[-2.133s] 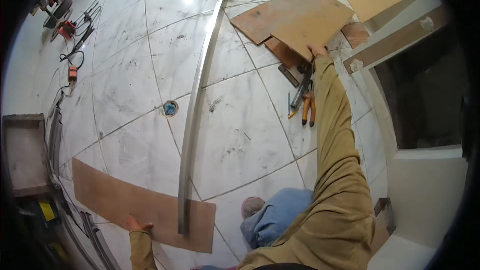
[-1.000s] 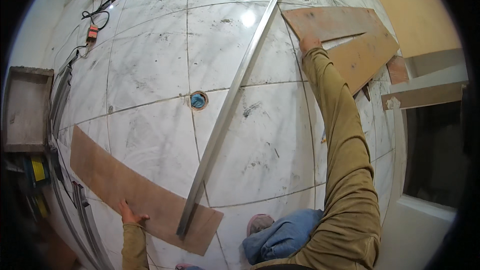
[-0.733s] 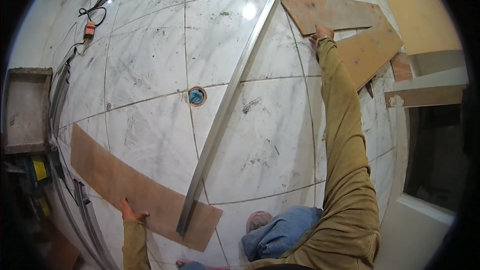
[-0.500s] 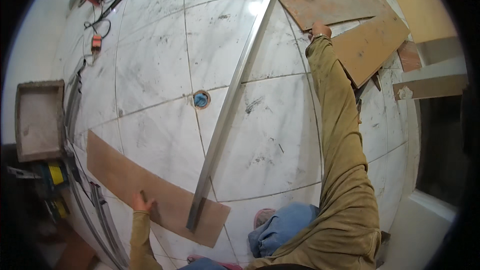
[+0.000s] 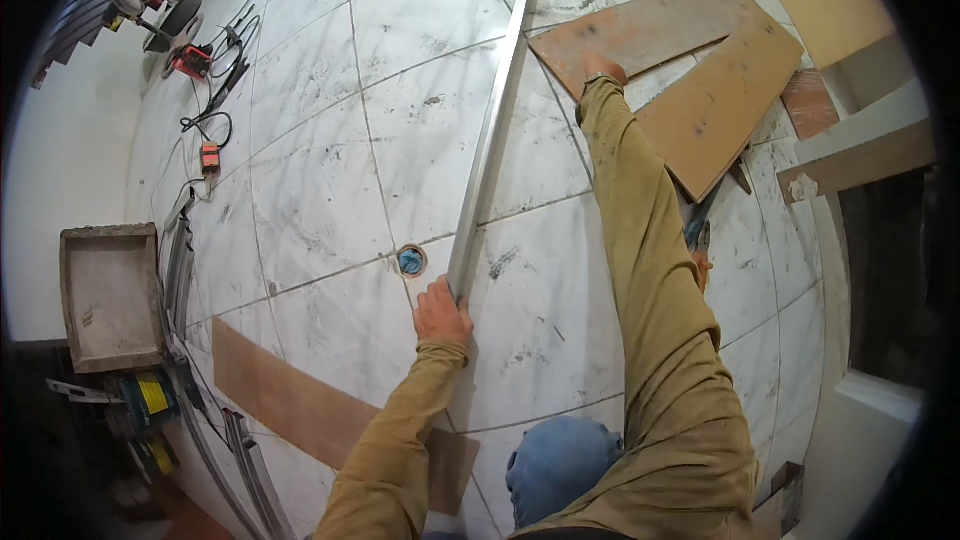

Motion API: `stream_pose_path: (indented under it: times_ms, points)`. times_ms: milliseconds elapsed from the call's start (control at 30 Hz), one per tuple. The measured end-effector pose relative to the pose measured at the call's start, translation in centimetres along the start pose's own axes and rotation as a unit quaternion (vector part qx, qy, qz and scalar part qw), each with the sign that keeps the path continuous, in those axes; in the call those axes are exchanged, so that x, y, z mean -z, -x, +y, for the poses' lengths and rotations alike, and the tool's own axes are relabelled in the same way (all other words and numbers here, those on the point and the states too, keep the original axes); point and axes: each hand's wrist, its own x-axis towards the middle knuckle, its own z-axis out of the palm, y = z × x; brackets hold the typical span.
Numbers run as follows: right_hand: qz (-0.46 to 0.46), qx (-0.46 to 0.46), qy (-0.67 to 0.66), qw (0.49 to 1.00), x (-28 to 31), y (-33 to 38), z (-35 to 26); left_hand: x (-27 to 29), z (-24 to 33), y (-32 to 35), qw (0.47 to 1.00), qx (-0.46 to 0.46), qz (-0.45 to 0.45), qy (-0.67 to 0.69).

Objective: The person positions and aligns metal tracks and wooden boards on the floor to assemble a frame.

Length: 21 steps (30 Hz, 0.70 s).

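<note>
A long silver metal bar (image 5: pixel 492 120) runs from the far edge toward me across the tiles. Its near end is hidden by my left arm, and my left hand (image 5: pixel 442 314) is closed around the bar, fingers on its left side and thumb on its right. My right arm stretches far forward to a brown V-shaped board (image 5: pixel 720 100). On the left limb of that board rests my right hand (image 5: pixel 604 68); its fingers are too hidden to read. A curved brown strip of board (image 5: pixel 290 395) lies on the floor under my left forearm.
A round floor hole with blue stuffing (image 5: pixel 411 260) is left of the bar. At the left are a rectangular tray (image 5: pixel 110 227), metal profiles (image 5: pixel 250 470), cables and a red tool (image 5: pixel 192 62). An orange-handled tool (image 5: pixel 702 260) lies beside my right forearm.
My left hand has left the curved strip, moved up and right, and taken hold of the metal bar. My right hand stays at the V-shaped board, now farther onto its surface. The view has shifted.
</note>
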Motion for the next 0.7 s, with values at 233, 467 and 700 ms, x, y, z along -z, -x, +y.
stream_pose_path:
  times_ms: [233, 467, 700]
  points:
    - [0.003, 0.005, -0.288, 0.958, 2.1, -12.1, 4.1, 0.1, 1.8, -1.3, 0.996, -0.062, 0.022, 0.056]
    - [-0.019, -0.110, -0.217, 0.970, 0.7, -8.9, 2.8, -0.1, 0.3, -0.9, 0.999, -0.024, -0.005, 0.038]
    - [0.070, -0.011, -0.269, 0.961, 3.5, -10.4, 1.3, 0.2, 1.6, -1.8, 0.994, -0.082, 0.033, 0.072]
